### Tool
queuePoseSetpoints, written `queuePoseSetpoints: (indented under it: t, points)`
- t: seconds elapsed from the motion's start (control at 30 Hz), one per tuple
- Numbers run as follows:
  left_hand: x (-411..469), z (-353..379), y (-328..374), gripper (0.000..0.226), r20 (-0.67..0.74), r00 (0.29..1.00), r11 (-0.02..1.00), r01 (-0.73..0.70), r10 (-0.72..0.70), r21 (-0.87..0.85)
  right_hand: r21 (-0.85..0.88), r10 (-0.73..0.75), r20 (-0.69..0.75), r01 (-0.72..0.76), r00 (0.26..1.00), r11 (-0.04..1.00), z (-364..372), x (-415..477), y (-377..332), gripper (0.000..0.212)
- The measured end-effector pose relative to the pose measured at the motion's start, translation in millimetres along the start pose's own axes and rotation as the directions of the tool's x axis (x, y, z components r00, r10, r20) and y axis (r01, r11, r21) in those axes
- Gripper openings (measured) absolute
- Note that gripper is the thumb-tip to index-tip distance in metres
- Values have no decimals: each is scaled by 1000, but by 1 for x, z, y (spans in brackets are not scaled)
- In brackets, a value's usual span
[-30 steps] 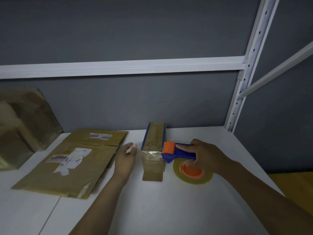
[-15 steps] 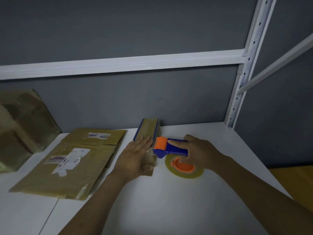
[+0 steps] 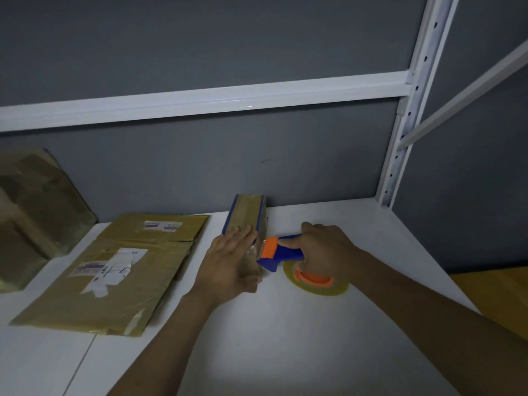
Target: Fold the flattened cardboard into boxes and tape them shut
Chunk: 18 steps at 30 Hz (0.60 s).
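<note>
A narrow brown box with blue edges [image 3: 247, 212] lies on the white table [image 3: 271, 338], its far end near the grey back wall. My left hand [image 3: 231, 260] lies flat on the box's near end, fingers straight, thumb at the near edge. My right hand [image 3: 323, 250] grips the blue handle of a blue and orange tape dispenser [image 3: 281, 252], whose orange roller sits against the box's right side. Its tape roll [image 3: 317, 282] is just above the table to the right of the box.
A stack of flattened cardboard with white labels [image 3: 114, 270] lies to the left of the box. More brown cardboard [image 3: 34, 212] leans against the wall at far left. White shelf rails and an upright post [image 3: 405, 115] frame the back and right side.
My left hand moved from the table beside the box onto the box's near end and now presses it flat. The dispenser stayed against the box's right side.
</note>
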<state>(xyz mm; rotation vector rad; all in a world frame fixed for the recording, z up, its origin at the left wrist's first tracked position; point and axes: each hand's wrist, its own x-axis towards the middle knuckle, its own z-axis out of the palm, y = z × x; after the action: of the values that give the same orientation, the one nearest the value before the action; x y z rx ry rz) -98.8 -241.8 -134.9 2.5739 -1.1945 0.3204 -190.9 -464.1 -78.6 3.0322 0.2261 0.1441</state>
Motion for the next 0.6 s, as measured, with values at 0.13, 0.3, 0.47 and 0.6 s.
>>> queuePoseSetpoints:
  t: [0.13,0.3,0.47,0.6]
  points:
    - [3,4,3,104,13,999,997,34,-35,68,56,52,44,-55,998,997,-5,2,2,66]
    - [7,4,6,102,46,997,993,57,-62,99,78,78,51,-82,996,994,-10,-3,-2,65]
    - [12,4,12,100,78,994,987,66,-78,146,119,125,67,-132,990,984,-13,-9,-9,61]
    - [8,1,11,103,70,992,983,93,-105,156,188,209,85,-221,974,957,-11,-11,-5,57]
